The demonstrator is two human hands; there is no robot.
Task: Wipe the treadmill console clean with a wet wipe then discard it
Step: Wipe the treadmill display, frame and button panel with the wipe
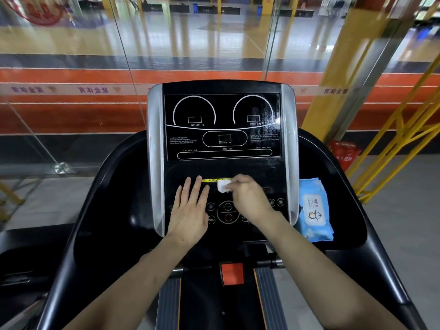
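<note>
Right hand: I see my right hand [247, 198] pinching a bunched white wet wipe [223, 186], fingers curled round it, the wad poking out past the fingertips.
Wipe: pressed to the treadmill console [222, 167] beside the yellow warning strip [212, 180].
Left hand: my left hand [190, 210] lies flat, fingers straight, just beside the wipe.
Pack: blue wipes pack [313, 210] right of the console.

1. One head-worn, wide-angle view looked forward and down from a person standing on the treadmill.
2. It faced the console [222, 129] squarely and closely, filling the frame's centre; both forearms entered from the bottom edge.
3. The glass wall [71, 67] and the court behind it filled the upper frame, its lines bowed by the lens.
4. No second view existed to share scene.
</note>
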